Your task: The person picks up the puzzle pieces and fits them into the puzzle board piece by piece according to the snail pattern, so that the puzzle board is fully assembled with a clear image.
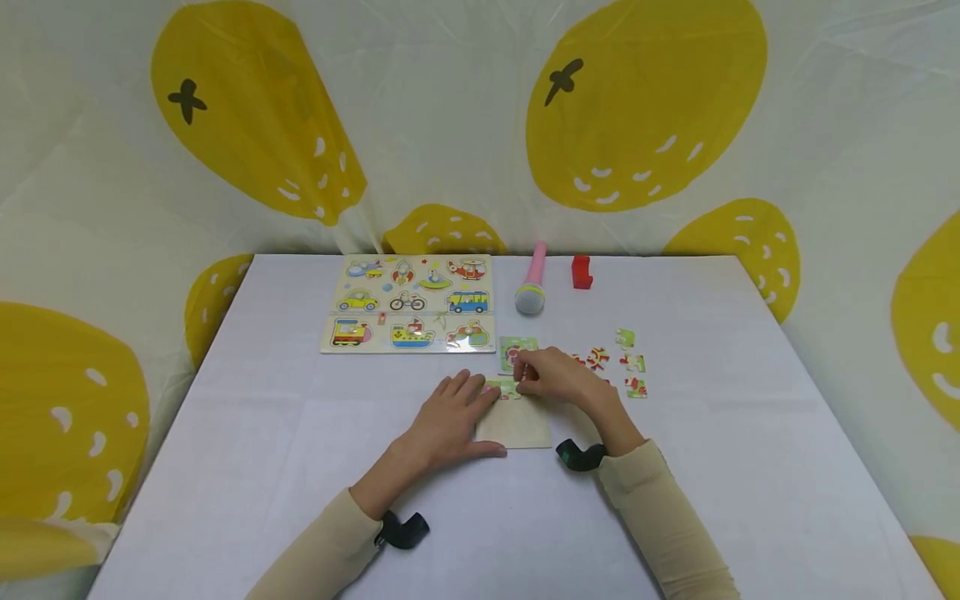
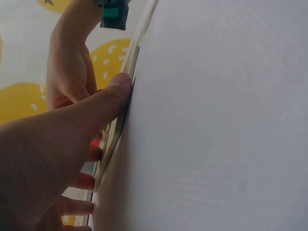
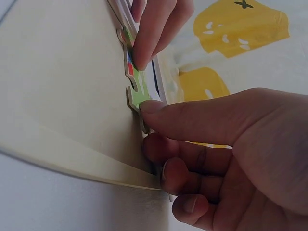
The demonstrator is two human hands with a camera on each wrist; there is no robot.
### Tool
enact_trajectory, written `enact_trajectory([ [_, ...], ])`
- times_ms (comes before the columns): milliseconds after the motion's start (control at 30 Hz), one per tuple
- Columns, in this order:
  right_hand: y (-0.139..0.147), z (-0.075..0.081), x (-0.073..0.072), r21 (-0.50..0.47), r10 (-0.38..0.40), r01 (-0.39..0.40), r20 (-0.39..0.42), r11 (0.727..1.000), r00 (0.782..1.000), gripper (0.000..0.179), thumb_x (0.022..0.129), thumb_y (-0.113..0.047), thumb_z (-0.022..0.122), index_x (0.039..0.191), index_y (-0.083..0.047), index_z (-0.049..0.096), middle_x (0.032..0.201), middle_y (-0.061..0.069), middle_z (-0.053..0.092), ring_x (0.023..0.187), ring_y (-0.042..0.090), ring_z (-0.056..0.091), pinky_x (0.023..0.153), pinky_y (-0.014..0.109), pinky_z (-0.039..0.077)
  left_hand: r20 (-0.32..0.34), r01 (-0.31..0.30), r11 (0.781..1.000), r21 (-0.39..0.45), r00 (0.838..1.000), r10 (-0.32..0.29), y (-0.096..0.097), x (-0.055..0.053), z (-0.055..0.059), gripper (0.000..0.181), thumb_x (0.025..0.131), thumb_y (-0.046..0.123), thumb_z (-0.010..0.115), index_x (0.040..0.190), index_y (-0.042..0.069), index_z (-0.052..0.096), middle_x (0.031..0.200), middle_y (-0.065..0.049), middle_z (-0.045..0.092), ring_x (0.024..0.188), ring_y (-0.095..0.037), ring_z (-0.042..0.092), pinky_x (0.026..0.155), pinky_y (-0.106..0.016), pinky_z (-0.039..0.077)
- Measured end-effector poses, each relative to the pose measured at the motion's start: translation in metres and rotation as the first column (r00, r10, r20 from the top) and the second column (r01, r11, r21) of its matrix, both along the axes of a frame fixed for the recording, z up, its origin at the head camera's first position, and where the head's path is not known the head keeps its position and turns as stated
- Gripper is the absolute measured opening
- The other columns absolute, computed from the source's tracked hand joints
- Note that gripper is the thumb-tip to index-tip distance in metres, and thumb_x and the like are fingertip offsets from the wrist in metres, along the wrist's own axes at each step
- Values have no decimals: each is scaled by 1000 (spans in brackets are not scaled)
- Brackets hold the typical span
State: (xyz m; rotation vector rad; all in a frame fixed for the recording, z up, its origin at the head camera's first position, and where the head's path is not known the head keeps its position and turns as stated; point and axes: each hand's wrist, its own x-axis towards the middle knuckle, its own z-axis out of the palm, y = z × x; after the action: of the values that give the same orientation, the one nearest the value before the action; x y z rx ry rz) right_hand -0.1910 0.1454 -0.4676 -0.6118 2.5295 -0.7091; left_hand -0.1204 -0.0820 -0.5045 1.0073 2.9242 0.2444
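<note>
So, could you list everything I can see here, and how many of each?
Vehicle puzzle board: one, pale wood, multicoloured pictures, far left
Toy microphone: one, pink, grey head, far middle
Red object: one, right of microphone
Picture card: one, green and red, partly behind right hand
Loose puzzle pieces: several, some hidden, green, red, white, right
Plain board: one, pale, between hands
Pieces on it: at least two, mostly green, far edge
Tablecloth: one, white, underneath
Backdrop: white, yellow fruit, behind
Wrist devices: two, black
Sleeves: two, beige
Left hand: one, touching plain board
Right hand: one, pinching a piece
</note>
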Motion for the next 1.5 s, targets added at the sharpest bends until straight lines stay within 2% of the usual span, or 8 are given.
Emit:
enact_trajectory([
  [300,-3,-7,5,0,-15,15,-60,1000,998,5,93,-14,70,93,-14,65,80,-1,61,76,14,53,71,25,45,70,-5,1000,-5,998,5,5,-1,5,90,82,77,60,148,17,47,149,-11,44,144,-36,38,118,-55,35],
  [500,-7,-6,8,2,-43,43,-64,999,997,5,93,-15,71,94,-13,67,84,0,63,80,15,55,75,27,48,101,-9,999,-36,995,12,13,-3,19,89,76,72,71,139,12,54,144,-10,47,136,-30,43,110,-52,44],
  [633,-8,-7,10,-6,-39,39,-78,999,996,4,93,-14,71,93,-11,67,82,0,63,78,14,54,73,26,48,117,-7,999,-41,993,12,17,-3,23,86,73,68,76,133,9,57,141,-8,50,135,-27,46,107,-47,47],
  [767,-9,-7,11,-5,-38,38,-95,999,995,4,93,-13,71,91,-11,67,80,0,62,77,14,54,71,26,47,116,-3,999,-51,993,9,16,-4,23,89,73,70,76,136,10,56,142,-7,50,135,-26,46,108,-46,47],
  [967,-10,-6,11,9,-51,52,-82,999,995,4,93,-16,71,93,-14,68,83,-2,63,79,14,55,74,27,49,86,27,998,-49,996,-23,13,-5,21,92,74,73,72,144,18,53,140,-6,51,134,-25,46,107,-47,48],
  [1200,-5,-3,11,-21,-29,27,-86,999,996,4,94,-17,70,96,-13,69,83,-2,64,78,13,54,73,25,49,80,34,999,-42,996,-30,13,-3,22,88,76,72,71,145,19,53,140,-6,50,133,-26,46,107,-47,48],
  [1367,6,4,9,-68,-68,61,-114,996,991,5,92,-16,70,97,-13,69,79,-2,61,75,13,53,69,25,46,94,28,999,-43,995,-23,14,-3,23,88,77,72,71,145,20,52,142,-6,49,134,-27,45,109,-47,47],
  [1500,18,8,5,-84,-118,107,-142,991,983,13,92,-19,71,102,-11,69,82,0,61,77,14,53,69,26,46,102,22,998,-50,995,-17,15,-3,25,88,77,72,71,146,21,52,145,-7,48,137,-29,44,110,-48,46],
])
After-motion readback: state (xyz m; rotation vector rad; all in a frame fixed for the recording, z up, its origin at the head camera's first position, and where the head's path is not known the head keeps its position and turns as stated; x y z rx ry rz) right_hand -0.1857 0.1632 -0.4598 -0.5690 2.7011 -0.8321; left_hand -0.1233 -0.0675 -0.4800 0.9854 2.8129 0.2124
